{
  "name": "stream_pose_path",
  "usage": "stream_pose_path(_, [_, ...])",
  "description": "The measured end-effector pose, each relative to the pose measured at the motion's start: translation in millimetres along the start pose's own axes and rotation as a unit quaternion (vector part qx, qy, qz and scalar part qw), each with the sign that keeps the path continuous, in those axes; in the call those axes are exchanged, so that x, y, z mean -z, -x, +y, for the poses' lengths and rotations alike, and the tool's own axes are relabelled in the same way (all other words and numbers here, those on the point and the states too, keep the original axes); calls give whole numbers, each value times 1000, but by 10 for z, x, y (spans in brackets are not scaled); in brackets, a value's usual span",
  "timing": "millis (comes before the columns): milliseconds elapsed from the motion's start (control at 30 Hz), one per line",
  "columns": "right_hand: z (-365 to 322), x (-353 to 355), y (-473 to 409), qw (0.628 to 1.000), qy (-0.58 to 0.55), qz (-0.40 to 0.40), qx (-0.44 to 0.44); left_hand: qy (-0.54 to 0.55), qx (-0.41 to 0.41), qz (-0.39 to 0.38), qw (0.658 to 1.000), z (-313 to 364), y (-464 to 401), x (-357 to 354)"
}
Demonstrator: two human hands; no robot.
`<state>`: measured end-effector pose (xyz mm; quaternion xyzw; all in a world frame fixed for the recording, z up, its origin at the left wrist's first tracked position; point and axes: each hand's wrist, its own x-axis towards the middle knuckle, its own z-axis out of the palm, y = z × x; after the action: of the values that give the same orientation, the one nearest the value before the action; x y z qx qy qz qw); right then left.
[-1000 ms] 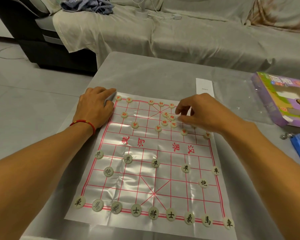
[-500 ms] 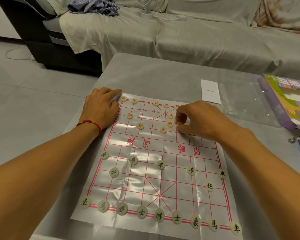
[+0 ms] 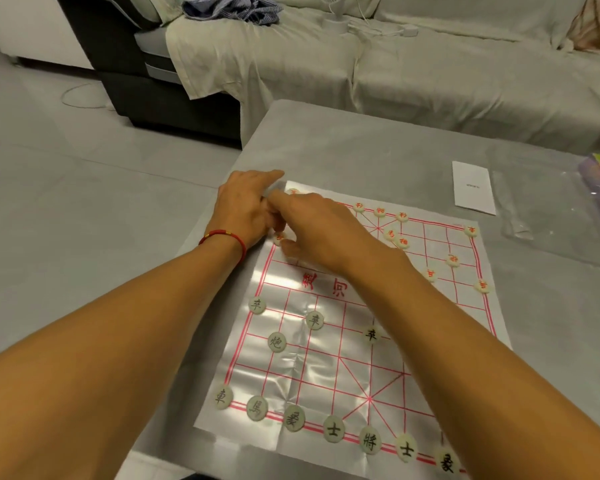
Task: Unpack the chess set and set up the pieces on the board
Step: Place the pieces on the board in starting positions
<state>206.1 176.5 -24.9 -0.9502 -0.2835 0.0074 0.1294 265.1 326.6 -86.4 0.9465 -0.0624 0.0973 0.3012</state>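
Right hand (image 3: 321, 233) has crossed to the board's (image 3: 329, 362) far-left corner, fingers curled at a red-marked piece (image 3: 278, 237); actual grip unclear. Left hand (image 3: 245, 206) lies flat, pressing the board's edge onto the surface (image 3: 361, 150).

grey table (image 3: 378, 150), wide and flat. white paper slip (image 3: 473, 187) lying flat near the far right side. clear plastic wrap (image 3: 548, 216) spread just beside the slip, all crinkly. behind the table, long sofa (image 3: 465, 84) under a pale sheet. striped blue cloth (image 3: 229, 8) bunched up on the sofa's left end. white fan base (image 3: 336, 24) standing on the sofa with a white cord (image 3: 378, 29) next to it. grey floor (image 3: 66, 202) on the left, thin wire (image 3: 80, 97) looping across it.
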Motion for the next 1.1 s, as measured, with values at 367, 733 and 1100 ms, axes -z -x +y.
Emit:
stream_pose_path(367, [23, -4, 72, 998, 35, 24, -37, 90, 31, 30, 995, -7, 67, 61])
stream_pose_path(733, [24, -59, 25, 998, 41, -1, -55, 88, 9, 2, 996, 8, 70, 109])
stream_pose_path(1100, [373, 155, 463, 996, 32, 30, -81, 86, 11, -3, 996, 43, 52, 117])
